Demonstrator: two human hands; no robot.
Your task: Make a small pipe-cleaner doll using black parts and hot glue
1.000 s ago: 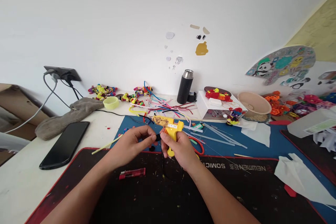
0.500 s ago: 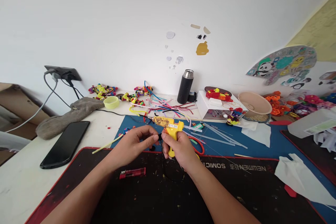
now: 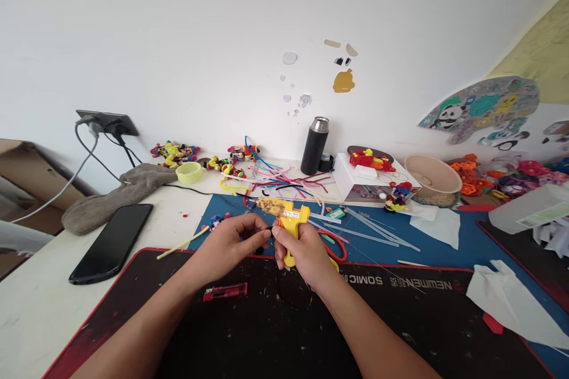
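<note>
My right hand [image 3: 307, 253] is wrapped around a yellow glue gun [image 3: 291, 225], whose stained nozzle end points left. My left hand [image 3: 233, 249] is closed in a pinch on a small black piece [image 3: 269, 230], mostly hidden by the fingers. My right thumb and fingertip meet this piece at its other end, beside a small orange part below the gun's barrel. Under the hands lies a black mouse mat [image 3: 262, 331] with a red edge. A red box cutter [image 3: 225, 292] rests on it below my left hand.
Behind the hands, pipe cleaners [image 3: 293, 180] lie in a tangle before a black thermos [image 3: 314, 148]. Clear glue sticks [image 3: 368, 231] and red-handled scissors [image 3: 335, 247] are to the right. A phone [image 3: 113, 243] is at left, near a yellow tape roll [image 3: 189, 172]. White paper [image 3: 507, 296] lies at right.
</note>
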